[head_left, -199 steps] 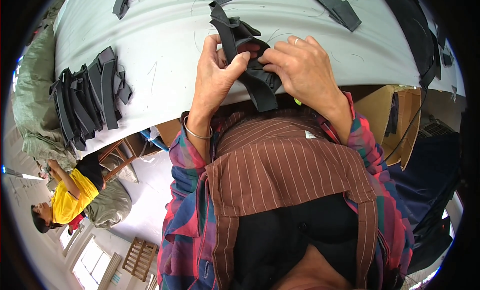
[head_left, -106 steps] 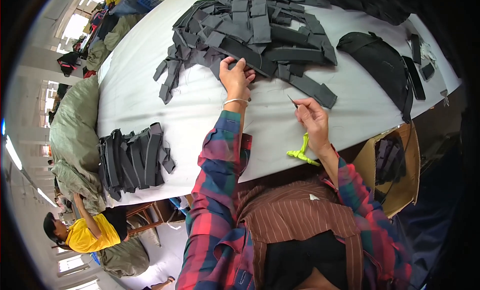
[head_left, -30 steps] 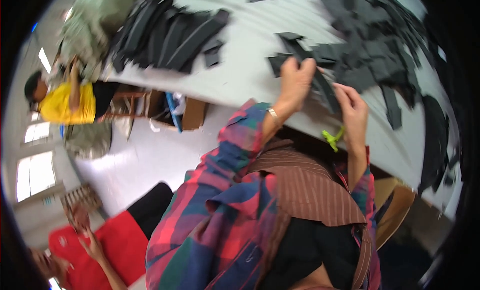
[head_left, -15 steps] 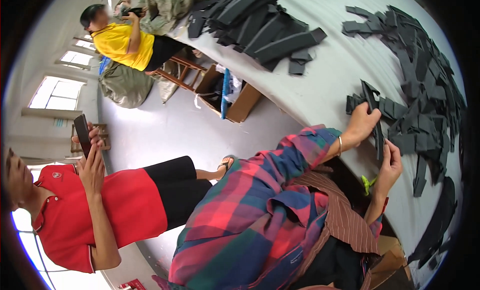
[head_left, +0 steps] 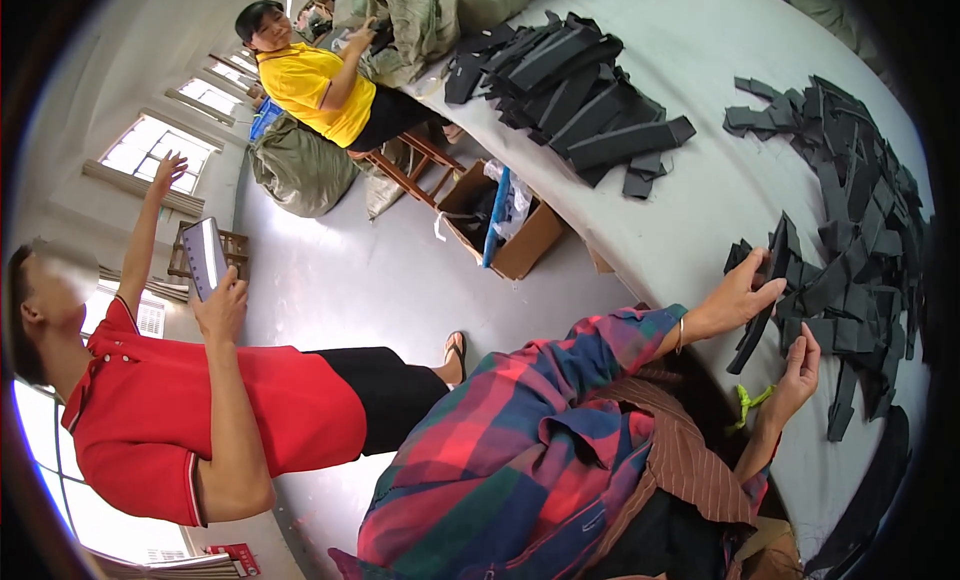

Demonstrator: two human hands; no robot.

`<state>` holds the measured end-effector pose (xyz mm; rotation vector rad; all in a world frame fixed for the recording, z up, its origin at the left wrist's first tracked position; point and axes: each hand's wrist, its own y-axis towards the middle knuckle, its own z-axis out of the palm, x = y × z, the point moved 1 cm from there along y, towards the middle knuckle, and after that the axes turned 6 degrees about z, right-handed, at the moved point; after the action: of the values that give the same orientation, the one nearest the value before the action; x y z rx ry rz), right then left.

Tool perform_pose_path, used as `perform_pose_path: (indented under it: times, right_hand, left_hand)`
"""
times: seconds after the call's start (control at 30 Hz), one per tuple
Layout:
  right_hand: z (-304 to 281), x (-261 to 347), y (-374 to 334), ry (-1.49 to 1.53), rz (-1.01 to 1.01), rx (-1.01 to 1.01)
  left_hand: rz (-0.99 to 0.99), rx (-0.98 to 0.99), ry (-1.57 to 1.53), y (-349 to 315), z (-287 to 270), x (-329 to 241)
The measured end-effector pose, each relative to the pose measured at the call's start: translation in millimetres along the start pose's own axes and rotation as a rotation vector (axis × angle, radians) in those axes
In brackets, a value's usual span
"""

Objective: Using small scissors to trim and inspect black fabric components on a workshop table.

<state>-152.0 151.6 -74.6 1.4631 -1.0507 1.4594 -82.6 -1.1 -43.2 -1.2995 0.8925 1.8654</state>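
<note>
Grey table (head_left: 700,210), concrete floor (head_left: 380,280)

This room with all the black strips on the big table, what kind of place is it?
Probably a small workshop or factory floor. Heaps of cut black strips lie on a long grey worktable, stuffed sacks and a cardboard box sit on the floor, and the left hand grips one strip.

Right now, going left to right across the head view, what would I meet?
Person in red → tablet → cardboard box → left hand → long dark strip → heap of dark strips.
</note>
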Motion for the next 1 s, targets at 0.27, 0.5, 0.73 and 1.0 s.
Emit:
perform_pose_path:
  times: [0.27,0.5,0.73,1.0]
  right_hand:
    - [-5,-12,2,0.046,-0.092,0.055]
    - [-13,-15,6,0.329,-0.102,0.079]
    - [-14,-25,11,0.388,-0.034,0.188]
    - [-14,-21,13,0.517,0.024,0.252]
  left_hand:
    - [-0.102,0.245,0.044,-16,-1,-19]
    - [-0.258,0.410,0.159,-38,1,-16]
    - [-0.251,0.550,0.174,-45,3,7]
    - [-0.297,0.531,0.205,-46,1,5]
